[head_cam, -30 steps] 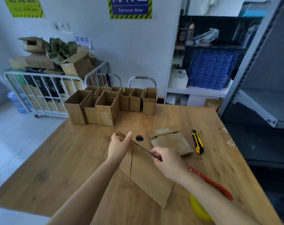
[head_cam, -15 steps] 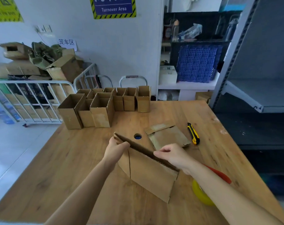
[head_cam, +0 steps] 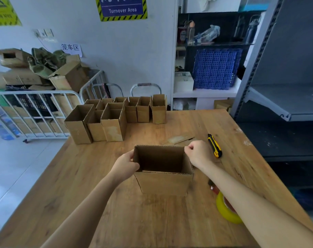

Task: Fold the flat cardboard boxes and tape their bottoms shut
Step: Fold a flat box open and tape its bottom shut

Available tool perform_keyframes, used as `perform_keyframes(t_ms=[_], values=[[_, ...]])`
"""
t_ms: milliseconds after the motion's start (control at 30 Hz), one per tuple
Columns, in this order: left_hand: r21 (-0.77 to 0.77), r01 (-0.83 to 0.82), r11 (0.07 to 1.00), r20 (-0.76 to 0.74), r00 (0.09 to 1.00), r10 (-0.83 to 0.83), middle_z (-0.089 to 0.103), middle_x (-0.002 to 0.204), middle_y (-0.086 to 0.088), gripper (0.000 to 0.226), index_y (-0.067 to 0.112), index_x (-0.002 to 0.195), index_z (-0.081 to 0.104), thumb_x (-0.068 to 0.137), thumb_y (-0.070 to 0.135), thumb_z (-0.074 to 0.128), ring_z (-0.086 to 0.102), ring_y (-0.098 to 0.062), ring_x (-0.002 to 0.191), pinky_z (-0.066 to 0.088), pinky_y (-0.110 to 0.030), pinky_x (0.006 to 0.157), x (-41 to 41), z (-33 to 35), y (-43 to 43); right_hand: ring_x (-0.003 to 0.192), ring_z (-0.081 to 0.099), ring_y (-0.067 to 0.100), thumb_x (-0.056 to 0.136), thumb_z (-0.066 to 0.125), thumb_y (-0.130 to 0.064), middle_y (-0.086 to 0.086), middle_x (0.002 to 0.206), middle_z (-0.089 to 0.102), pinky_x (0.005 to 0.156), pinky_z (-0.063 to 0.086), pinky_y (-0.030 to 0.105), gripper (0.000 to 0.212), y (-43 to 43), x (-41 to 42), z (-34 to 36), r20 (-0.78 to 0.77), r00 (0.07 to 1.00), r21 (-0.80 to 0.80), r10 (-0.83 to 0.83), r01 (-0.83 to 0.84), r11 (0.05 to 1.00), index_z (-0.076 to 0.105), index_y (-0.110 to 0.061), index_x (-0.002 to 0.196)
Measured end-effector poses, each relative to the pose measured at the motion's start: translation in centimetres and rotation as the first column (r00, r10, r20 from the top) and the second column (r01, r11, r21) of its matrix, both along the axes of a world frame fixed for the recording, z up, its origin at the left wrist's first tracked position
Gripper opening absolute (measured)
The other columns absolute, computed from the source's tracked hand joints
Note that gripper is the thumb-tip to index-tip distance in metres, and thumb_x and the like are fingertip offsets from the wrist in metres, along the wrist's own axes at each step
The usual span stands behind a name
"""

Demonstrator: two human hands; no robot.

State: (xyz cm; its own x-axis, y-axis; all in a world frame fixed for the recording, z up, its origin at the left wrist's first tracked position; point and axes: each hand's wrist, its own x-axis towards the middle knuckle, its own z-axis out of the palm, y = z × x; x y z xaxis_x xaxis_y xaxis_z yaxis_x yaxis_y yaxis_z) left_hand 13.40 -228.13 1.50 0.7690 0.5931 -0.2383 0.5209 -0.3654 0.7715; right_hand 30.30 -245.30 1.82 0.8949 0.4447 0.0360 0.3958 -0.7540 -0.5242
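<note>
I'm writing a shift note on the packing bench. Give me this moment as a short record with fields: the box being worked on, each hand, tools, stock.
box: open box, squared up, open top facing the camera; bottom not visible
grip, left: left hand grips its left wall
grip, right: right hand pinches its far right corner
tools: utility knife right of the box; yellow tape roll partly hidden by the right forearm
stock: folded boxes at the table far edge; flat cardboard behind the box
</note>
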Motion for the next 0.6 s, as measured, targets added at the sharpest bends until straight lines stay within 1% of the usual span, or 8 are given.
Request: perform_keyframes(t_ms=[67, 200, 267, 333, 400, 467, 533, 600], values=[[0.065, 0.029, 0.997, -0.012, 1.0, -0.028, 0.062, 0.111, 0.004, 0.053, 0.02, 0.138, 0.048, 0.089, 0.001, 0.054, 0.055, -0.015, 0.11, 0.045, -0.03, 0.092, 0.4, 0.1, -0.1, 0.059, 0.049, 0.027, 0.094, 0.052, -0.014, 0.013, 0.063, 0.056, 0.046, 0.027, 0.025, 0.03, 0.1, 0.4, -0.4, -0.033, 0.999, 0.07, -0.018, 0.02, 0.997, 0.061, -0.002, 0.067], [0.146, 0.089, 0.985, -0.028, 0.996, -0.085, 0.055, 0.135, 0.0, 0.058, 0.02, 0.146, 0.038, 0.092, 0.001, 0.05, 0.047, -0.019, 0.129, 0.039, -0.035, 0.106, 0.8, 0.1, -0.3, 0.054, 0.028, 0.021, 0.089, 0.045, -0.002, 0.003, 0.052, 0.028, 0.046, 0.014, 0.03, 0.041, -0.1, 1.4, -0.7, -0.026, 0.999, 0.129, -0.047, 0.05, 0.99, 0.034, -0.013, 0.052], [0.181, 0.148, 0.972, -0.041, 0.989, -0.143, 0.053, 0.139, 0.001, 0.055, 0.021, 0.147, 0.037, 0.096, 0.006, 0.048, 0.044, -0.017, 0.132, 0.036, -0.03, 0.106, 0.8, -0.1, -0.1, 0.051, 0.029, 0.018, 0.093, 0.047, -0.005, 0.002, 0.052, 0.031, 0.045, 0.016, 0.029, 0.042, 0.0, 1.6, -0.8, -0.044, 0.997, 0.161, -0.057, 0.064, 0.985, 0.037, -0.012, 0.053], [0.211, 0.212, 0.954, -0.055, 0.977, -0.205, 0.055, 0.136, 0.002, 0.049, 0.021, 0.146, 0.039, 0.098, 0.013, 0.046, 0.046, -0.014, 0.128, 0.035, -0.023, 0.099, 0.9, -0.3, 0.3, 0.052, 0.035, 0.015, 0.097, 0.051, -0.013, 0.002, 0.054, 0.039, 0.045, 0.021, 0.026, 0.041, 0.3, 1.3, -1.1, -0.08, 0.995, 0.197, -0.053, 0.067, 0.978, 0.043, -0.009, 0.056], [0.232, 0.248, 0.94, -0.067, 0.969, -0.239, 0.053, 0.139, 0.002, 0.05, 0.02, 0.147, 0.036, 0.099, 0.018, 0.045, 0.046, -0.015, 0.129, 0.034, -0.022, 0.098, 0.8, -0.3, 0.6, 0.063, 0.049, 0.017, 0.097, 0.055, -0.02, 0.003, 0.063, 0.053, 0.051, 0.03, 0.026, 0.033, 0.6, 1.0, -1.4, -0.107, 0.994, 0.237, -0.032, 0.057, 0.97, 0.058, -0.007, 0.067], [0.264, 0.272, 0.925, -0.084, 0.962, -0.259, 0.049, 0.143, 0.001, 0.053, 0.02, 0.15, 0.03, 0.099, 0.019, 0.043, 0.044, -0.013, 0.13, 0.032, -0.02, 0.098, 0.8, -0.4, 0.8, 0.081, 0.061, 0.019, 0.096, 0.058, -0.023, 0.003, 0.082, 0.067, 0.065, 0.042, 0.027, 0.022, 0.4, 0.7, -2.0, -0.146, 0.988, 0.322, -0.057, 0.102, 0.941, 0.071, -0.006, 0.09], [0.298, 0.274, 0.914, -0.078, 0.962, -0.262, 0.051, 0.141, 0.0, 0.051, 0.019, 0.149, 0.032, 0.099, 0.019, 0.042, 0.048, -0.009, 0.119, 0.032, -0.01, 0.089, 0.9, -0.4, 0.8, 0.093, 0.066, 0.017, 0.096, 0.057, -0.023, 0.003, 0.096, 0.071, 0.079, 0.053, 0.029, 0.023, -0.9, 0.1, -2.6, -0.158, 0.986, 0.451, -0.045, 0.113, 0.885, 0.07, -0.007, 0.108], [0.314, 0.271, 0.91, -0.061, 0.962, -0.265, 0.054, 0.136, -0.002, 0.049, 0.019, 0.148, 0.032, 0.1, 0.018, 0.04, 0.049, -0.004, 0.105, 0.033, -0.003, 0.073, 1.3, -0.5, 0.4, 0.104, 0.064, 0.007, 0.099, 0.052, -0.024, 0.0, 0.111, 0.07, 0.092, 0.052, 0.021, 0.03, -3.2, -1.4, -3.1, -0.16, 0.984, 0.572, 0.081, 0.025, 0.82, 0.064, -0.01, 0.123]])
